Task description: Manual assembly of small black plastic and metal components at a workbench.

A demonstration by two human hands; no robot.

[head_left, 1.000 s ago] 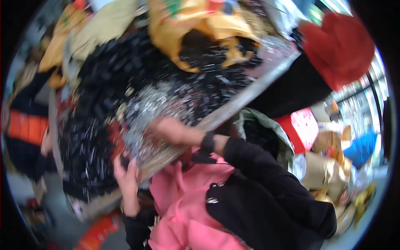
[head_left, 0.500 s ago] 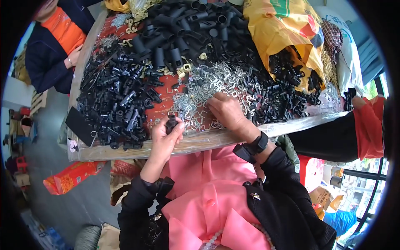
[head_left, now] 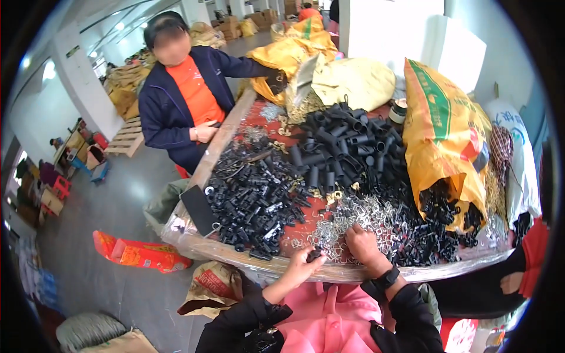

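Note:
Near the table's front edge, my left hand [head_left: 300,266] is closed around a small black plastic part [head_left: 315,254]. To its right, my right hand [head_left: 362,244] reaches into a spread pile of small silvery metal clips [head_left: 335,232]. Its fingertips are bent down among the clips, and what they pinch, if anything, is hidden. Left of my hands lies a heap of black plastic fittings [head_left: 253,203]. Behind the clips, large black tubes [head_left: 347,144] are piled up. Small black pieces [head_left: 421,241] lie to the right of the clips.
A yellow sack [head_left: 444,135] spills black pieces at the right. A dark flat plate [head_left: 199,210] lies at the left corner of the wooden table rim [head_left: 220,250]. Across the left side stands a co-worker [head_left: 188,100], one arm at another yellow sack [head_left: 271,59]. Someone's dark-clad leg [head_left: 471,288] is at right.
The view has tilted up and swung left, bringing the co-worker and the room into sight. My left hand still holds the black part, and my right hand remains at the clips.

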